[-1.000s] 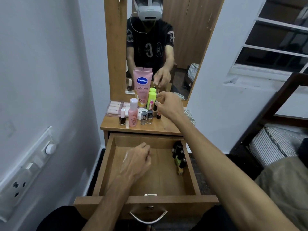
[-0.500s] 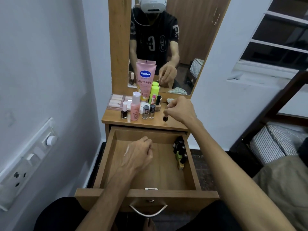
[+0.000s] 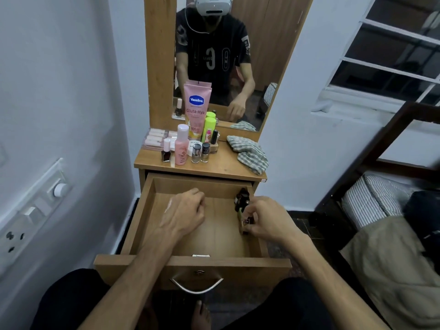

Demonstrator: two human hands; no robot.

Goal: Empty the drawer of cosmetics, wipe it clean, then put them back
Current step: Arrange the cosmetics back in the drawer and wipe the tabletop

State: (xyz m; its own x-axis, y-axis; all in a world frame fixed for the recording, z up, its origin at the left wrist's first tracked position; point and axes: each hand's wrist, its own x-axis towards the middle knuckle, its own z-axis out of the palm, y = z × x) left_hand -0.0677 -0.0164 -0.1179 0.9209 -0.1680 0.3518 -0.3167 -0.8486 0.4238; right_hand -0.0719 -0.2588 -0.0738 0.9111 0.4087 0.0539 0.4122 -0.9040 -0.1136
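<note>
At drawer's right wall: my right hand (image 3: 269, 220) is down among the last few small bottles (image 3: 241, 201); putting-back phase, by my reading.

Right fingers curled round a small dark bottle (image 3: 247, 221), pinching it against the right wall of the drawer (image 3: 142, 210). Stowed bottles lie in a row along that wall, running front to back, directly beyond my fingertips. Left hand (image 3: 185, 210) rests loosely curled on the drawer floor, holding nothing, well apart from the row; right hand is far nearer. Most cosmetics, Vaseline tube (image 3: 197, 106) included, stand on the dresser top (image 3: 214, 167), beside the checked cloth (image 3: 248, 153).
</note>
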